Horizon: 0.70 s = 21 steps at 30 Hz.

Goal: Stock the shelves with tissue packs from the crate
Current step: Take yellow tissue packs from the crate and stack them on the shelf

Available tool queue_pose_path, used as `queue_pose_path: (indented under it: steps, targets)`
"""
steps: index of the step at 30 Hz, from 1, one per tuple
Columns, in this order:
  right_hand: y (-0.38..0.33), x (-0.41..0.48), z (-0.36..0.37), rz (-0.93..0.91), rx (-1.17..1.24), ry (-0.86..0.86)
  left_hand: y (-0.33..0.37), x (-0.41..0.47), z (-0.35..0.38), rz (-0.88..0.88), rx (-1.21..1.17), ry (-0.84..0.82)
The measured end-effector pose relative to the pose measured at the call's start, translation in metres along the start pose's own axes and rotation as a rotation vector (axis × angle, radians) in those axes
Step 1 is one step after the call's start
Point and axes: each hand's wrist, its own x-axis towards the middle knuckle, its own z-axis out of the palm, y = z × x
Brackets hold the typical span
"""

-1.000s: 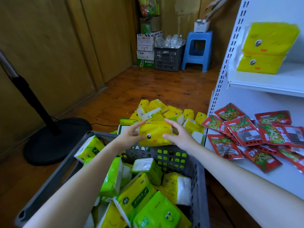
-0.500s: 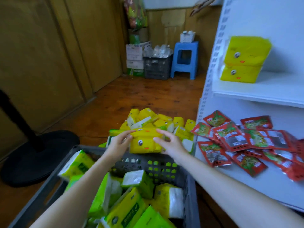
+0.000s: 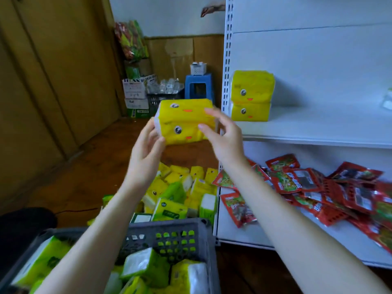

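Your left hand and right hand grip opposite ends of the yellow tissue packs, held in the air just left of the shelf and level with the stacked pair already on it. I judge you are early on: only those 2 are shelved, while the crate and the floor heap beyond it remain full. Since 0.5 s ago the packs have risen from just above the heap to shelf height
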Motion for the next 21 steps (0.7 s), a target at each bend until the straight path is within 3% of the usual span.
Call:
queue_pose_path:
  steps: [2,6,9,12,17,21]
  targets:
    - [-0.003,0.016,-0.025,-0.003,0.009,0.118,0.011,0.015,0.035,0.053,0.002,-0.105]
    - [0.013,0.034,-0.071,0.039,-0.123,0.277,0.02,0.046,0.099,-0.047,-0.025,-0.185]
    - [0.034,0.032,-0.1,0.151,-0.359,0.168,-0.001,0.053,0.127,-0.111,0.089,-0.299]
    - [0.046,0.033,-0.112,0.14,-0.568,0.045,-0.019,0.052,0.138,-0.143,0.187,-0.268]
    - [0.054,0.038,-0.115,0.096,-0.697,0.186,-0.025,0.055,0.149,-0.112,0.316,-0.261]
    - [0.06,0.038,-0.113,0.102,-0.71,0.2,-0.028,0.061,0.154,-0.102,0.4,-0.23]
